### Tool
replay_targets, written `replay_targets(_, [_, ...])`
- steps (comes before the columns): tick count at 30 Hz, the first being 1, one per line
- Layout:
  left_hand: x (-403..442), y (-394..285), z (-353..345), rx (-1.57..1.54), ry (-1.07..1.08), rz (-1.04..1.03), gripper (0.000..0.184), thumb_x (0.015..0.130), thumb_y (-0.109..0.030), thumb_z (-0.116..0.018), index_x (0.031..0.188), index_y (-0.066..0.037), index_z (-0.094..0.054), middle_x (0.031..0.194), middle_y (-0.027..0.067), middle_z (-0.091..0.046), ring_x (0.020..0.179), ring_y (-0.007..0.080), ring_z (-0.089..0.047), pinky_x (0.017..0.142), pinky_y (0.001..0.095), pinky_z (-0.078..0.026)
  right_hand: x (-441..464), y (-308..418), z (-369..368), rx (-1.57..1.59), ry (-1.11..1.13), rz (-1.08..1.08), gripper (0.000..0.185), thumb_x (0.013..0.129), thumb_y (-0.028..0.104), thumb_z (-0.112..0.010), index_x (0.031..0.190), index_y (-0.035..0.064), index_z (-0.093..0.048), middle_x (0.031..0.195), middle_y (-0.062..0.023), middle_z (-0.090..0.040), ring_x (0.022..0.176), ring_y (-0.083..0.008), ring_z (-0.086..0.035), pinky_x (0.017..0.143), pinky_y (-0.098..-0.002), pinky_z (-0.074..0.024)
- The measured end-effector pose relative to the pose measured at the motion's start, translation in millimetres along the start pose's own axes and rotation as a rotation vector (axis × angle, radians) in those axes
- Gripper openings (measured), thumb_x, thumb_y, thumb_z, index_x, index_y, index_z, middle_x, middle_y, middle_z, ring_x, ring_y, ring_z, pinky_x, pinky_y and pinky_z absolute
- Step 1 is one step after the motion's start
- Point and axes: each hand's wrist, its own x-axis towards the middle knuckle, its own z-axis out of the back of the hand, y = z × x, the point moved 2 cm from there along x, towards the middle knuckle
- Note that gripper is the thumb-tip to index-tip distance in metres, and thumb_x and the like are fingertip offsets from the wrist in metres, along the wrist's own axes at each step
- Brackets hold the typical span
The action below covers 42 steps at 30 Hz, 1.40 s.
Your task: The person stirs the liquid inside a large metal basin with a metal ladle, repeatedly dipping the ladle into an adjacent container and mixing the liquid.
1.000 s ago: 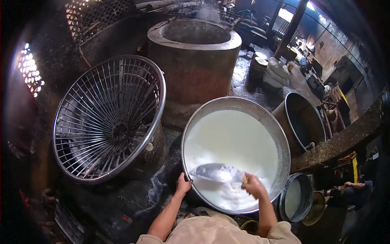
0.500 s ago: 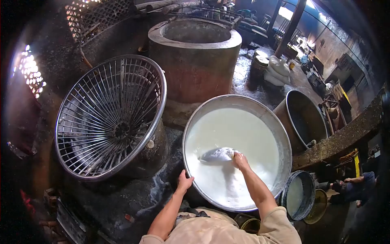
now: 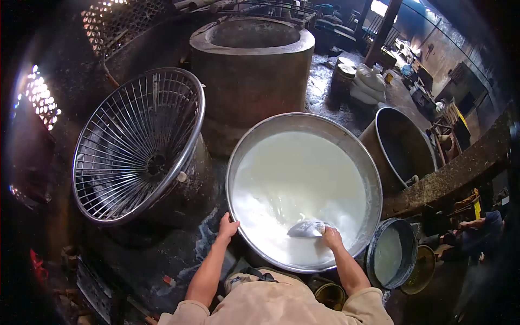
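A large round metal basin (image 3: 374, 187) full of white liquid stands in front of me. My left hand (image 3: 228, 225) grips its rim at the lower left, fingers closed over the edge. Inside the basin, near its lower right, my right hand (image 3: 330, 237) is closed round the handle of a metal scoop (image 3: 307, 228). The blade of the scoop points left and lies partly in the liquid. Ripples and brighter patches show on the liquid around it.
Left of the basin a wide slatted metal basket (image 3: 157, 162) leans on a drum. Behind stands a round stone vat (image 3: 249, 81). To the right are an upright metal drum (image 3: 403, 146), a smaller bucket of pale liquid (image 3: 388, 254) and white sacks (image 3: 368, 85). A person (image 3: 482, 225) is at far right.
The scoop has moved through the liquid toward the basin's near side and right, with my right hand still on it. My left hand stays at the rim. The view has shifted slightly.
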Motion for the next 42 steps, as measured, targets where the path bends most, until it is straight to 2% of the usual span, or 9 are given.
replay_targets(6, [2,7,-5,-0.049,-0.005,0.062,0.037,0.072,0.004,-0.059,0.109,0.0,-0.056,0.09,0.0051,-0.062,0.08,0.0146,-0.056,0.071,0.0288,-0.046,-55,-66,45,0.047,-0.001,0.092,0.037,0.068,0.014,-0.059,0.103,0.0032,-0.061,0.095,-0.0213,-0.065,0.093,-0.0394,-0.06,0.082,-0.0472,-0.0473])
replay_targets(13, [7,21,-13,-0.121,-0.123,0.006,0.04,0.073,0.005,-0.054,0.113,-0.001,-0.056,0.097,0.0095,-0.064,0.088,0.0194,-0.06,0.079,0.0306,-0.046,-95,-91,170,0.102,-0.001,0.113,0.047,0.065,0.01,-0.061,0.112,0.0053,-0.061,0.092,-0.0212,-0.066,0.088,-0.0347,-0.064,0.078,-0.0415,-0.0501])
replay_targets(16, [-5,5,-16,-0.089,-0.153,0.07,0.042,0.073,0.006,-0.052,0.114,-0.001,-0.056,0.102,0.0094,-0.064,0.093,0.0198,-0.059,0.084,0.0307,-0.045,-82,-101,200,0.322,-0.006,-0.032,0.044,0.068,0.015,-0.061,0.112,0.0098,-0.061,0.1,-0.0241,-0.063,0.097,-0.0399,-0.059,0.084,-0.0447,-0.0472])
replay_targets(20, [2,14,-15,-0.04,-0.192,-0.012,0.04,0.071,0.005,-0.053,0.111,0.0,-0.058,0.099,0.0099,-0.065,0.09,0.0193,-0.059,0.081,0.0306,-0.046,-13,-112,178,0.328,-0.493,0.021,0.051,0.067,0.011,-0.062,0.118,0.0097,-0.057,0.095,-0.024,-0.064,0.091,-0.041,-0.061,0.08,-0.0445,-0.0482])
replay_targets(23, [-1,8,-15,-0.05,-0.18,0.009,0.036,0.07,0.004,-0.05,0.105,0.0,-0.058,0.093,0.0117,-0.065,0.086,0.0212,-0.06,0.076,0.0321,-0.046,36,-115,139,0.203,-0.702,0.027,0.031,0.067,0.003,-0.054,0.097,-0.0004,-0.061,0.074,-0.0195,-0.065,0.07,-0.0291,-0.066,0.065,-0.0411,-0.0518])
replay_targets(25, [7,17,-14,-0.023,-0.194,0.013,0.04,0.07,0.004,-0.053,0.11,0.001,-0.057,0.097,0.0123,-0.065,0.088,0.0208,-0.06,0.078,0.0314,-0.046,46,-106,117,0.699,-0.36,-0.192,0.024,0.067,0.004,-0.053,0.089,-0.0007,-0.059,0.065,-0.0172,-0.062,0.056,-0.0275,-0.064,0.048,-0.0404,-0.0516])
replay_targets(28, [7,12,-12,0.047,-0.207,0.041,0.046,0.07,0.003,-0.057,0.116,0.003,-0.055,0.103,0.0136,-0.064,0.09,0.0206,-0.06,0.081,0.0309,-0.046,64,-98,81,0.491,-0.326,-0.151,0.022,0.066,0.007,-0.055,0.088,0.0005,-0.059,0.06,-0.0149,-0.06,0.045,-0.0236,-0.059,0.037,-0.037,-0.048])
replay_targets(36, [-1,6,-11,0.078,-0.183,0.002,0.033,0.068,-0.003,-0.056,0.101,-0.001,-0.058,0.092,0.0166,-0.065,0.088,0.0289,-0.062,0.076,0.0364,-0.047,22,-32,11,0.548,-0.113,-0.15,0.022,0.066,0.007,-0.055,0.087,0.0012,-0.059,0.06,-0.0126,-0.06,0.046,-0.0212,-0.059,0.039,-0.036,-0.0493])
replay_targets(42, [-8,-5,-6,0.115,-0.18,-0.021,0.026,0.07,-0.003,-0.067,0.094,0.0,-0.056,0.085,0.0108,-0.065,0.079,0.0212,-0.062,0.07,0.0352,-0.048,-18,23,-27,0.65,-0.022,-0.118,0.031,0.066,0.009,-0.06,0.096,0.0021,-0.061,0.063,-0.0113,-0.061,0.048,-0.0194,-0.059,0.041,-0.0341,-0.0508])
